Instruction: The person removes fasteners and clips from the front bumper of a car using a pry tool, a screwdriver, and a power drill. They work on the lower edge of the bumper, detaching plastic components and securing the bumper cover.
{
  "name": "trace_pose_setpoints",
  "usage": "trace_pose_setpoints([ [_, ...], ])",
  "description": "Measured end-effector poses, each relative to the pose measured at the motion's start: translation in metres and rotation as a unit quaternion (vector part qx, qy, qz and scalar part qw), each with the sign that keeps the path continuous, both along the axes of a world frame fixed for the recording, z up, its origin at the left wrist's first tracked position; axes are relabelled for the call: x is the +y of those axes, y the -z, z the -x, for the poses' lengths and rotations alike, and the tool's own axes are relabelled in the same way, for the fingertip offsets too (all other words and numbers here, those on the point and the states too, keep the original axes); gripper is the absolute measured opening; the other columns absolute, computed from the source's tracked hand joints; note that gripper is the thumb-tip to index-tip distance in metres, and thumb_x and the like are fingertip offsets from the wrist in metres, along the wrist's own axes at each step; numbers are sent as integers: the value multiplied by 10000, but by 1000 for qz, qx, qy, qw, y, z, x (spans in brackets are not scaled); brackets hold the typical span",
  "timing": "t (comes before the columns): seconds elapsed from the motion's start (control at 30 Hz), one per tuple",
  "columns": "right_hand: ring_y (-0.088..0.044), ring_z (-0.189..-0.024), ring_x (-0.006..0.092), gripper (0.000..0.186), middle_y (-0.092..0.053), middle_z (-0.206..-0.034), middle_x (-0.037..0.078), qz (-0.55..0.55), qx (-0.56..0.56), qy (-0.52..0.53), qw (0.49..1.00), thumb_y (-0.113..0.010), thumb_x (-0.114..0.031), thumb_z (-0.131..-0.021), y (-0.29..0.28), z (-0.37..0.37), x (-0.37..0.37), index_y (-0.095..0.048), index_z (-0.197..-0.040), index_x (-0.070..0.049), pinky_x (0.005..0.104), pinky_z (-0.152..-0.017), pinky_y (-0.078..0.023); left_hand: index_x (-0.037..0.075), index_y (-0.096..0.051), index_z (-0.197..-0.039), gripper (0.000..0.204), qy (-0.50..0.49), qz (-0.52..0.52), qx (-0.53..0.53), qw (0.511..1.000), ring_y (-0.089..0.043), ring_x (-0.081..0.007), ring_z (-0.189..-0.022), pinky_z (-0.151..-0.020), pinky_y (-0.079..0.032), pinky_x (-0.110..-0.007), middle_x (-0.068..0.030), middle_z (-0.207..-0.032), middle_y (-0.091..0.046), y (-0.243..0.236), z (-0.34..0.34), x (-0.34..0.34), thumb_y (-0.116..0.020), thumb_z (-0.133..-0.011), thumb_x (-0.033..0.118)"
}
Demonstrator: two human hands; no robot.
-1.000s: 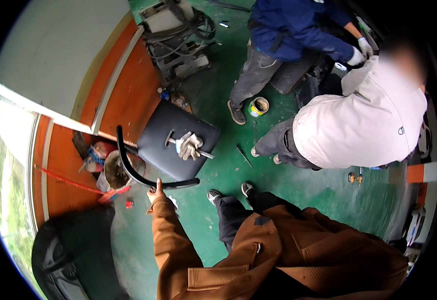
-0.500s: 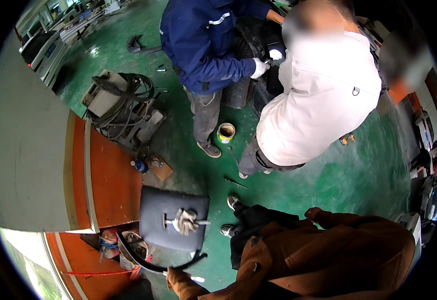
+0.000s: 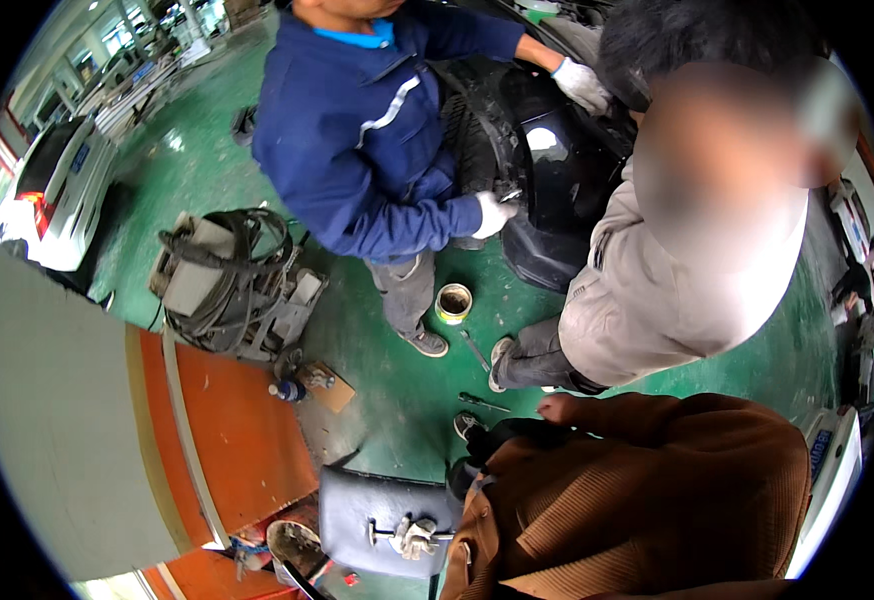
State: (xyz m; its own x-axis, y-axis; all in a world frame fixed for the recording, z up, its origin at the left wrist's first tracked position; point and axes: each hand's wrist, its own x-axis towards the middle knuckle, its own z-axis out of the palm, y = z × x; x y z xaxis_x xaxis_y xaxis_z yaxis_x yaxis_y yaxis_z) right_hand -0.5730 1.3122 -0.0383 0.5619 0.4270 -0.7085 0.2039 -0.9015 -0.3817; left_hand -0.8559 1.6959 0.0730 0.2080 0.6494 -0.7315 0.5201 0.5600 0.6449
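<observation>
My right hand (image 3: 557, 408) hangs from a brown corduroy sleeve, above the floor beside the lower legs of a person in a beige top. Its fingers are too small and unclear to read, and I make out nothing in it. My left hand is out of view. On the floor near my shoe lies a thin dark tool like a screwdriver (image 3: 483, 402). A black padded chair (image 3: 347, 500) stands to my lower left. Resting on its seat are pale work gloves (image 3: 414, 538) over a metal T-shaped tool (image 3: 376, 533).
A person in a blue jacket (image 3: 347, 150) and white gloves touches a glossy black car body part (image 3: 557, 190); the person in beige (image 3: 647, 310) stands beside it. An open can (image 3: 453, 303), a cabled machine (image 3: 227, 285) and an orange-grey wall (image 3: 217, 400) are nearby.
The view has shifted, and my left hand, earlier by the chair's curved armrest, has left the picture. The person in blue now has one gloved hand visible on top of the black part.
</observation>
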Motion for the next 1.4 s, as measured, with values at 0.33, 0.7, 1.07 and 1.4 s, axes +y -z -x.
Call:
trace_pose_setpoints([
  [0.33,-703,-844,283,219,-743,-916,77,-131,40,107,985,-612,-283,-930,-16,-53,92,-736,-1028,-132,416,-768,-551,64,-600,-1261,342,40,-24,-64,997,-566,-153,-983,-861,-459,-282,-82,-1084,-647,-31,-123,77,-622,-971,243],
  [0.7,-671,-1080,315,363,-713,-1184,132,-6,133,19,991,-569,-337,-956,-9,-135,256,-720,-1180,-95,459,-935,-535,-3,-654,-1086,206,82,-177,-173,966,-574,-125,-705,-622,-441,-251,-88,-912,-696,-1,-204,310,-668,-995,182],
  [1.07,-683,-955,389,289,-733,-986,173,-122,32,-142,982,-560,-309,-925,4,-269,675,-729,-1006,-90,487,-851,-539,-8,-675,-1061,207,193,-314,-166,915,-576,-86,-756,-692,-466,-252,-21,-851,-663,-121,-446,511,-688,-992,187],
  [1.4,-667,-1158,294,275,-719,-1238,64,232,-40,-540,808,-595,-195,-936,101,-503,714,-784,-1132,-153,431,-935,-559,-42,-555,-1229,666,250,-472,111,838,-651,-383,-841,-780,-506,-471,-213,-936,-672,-90,-587,714,-799,-859,455],
])
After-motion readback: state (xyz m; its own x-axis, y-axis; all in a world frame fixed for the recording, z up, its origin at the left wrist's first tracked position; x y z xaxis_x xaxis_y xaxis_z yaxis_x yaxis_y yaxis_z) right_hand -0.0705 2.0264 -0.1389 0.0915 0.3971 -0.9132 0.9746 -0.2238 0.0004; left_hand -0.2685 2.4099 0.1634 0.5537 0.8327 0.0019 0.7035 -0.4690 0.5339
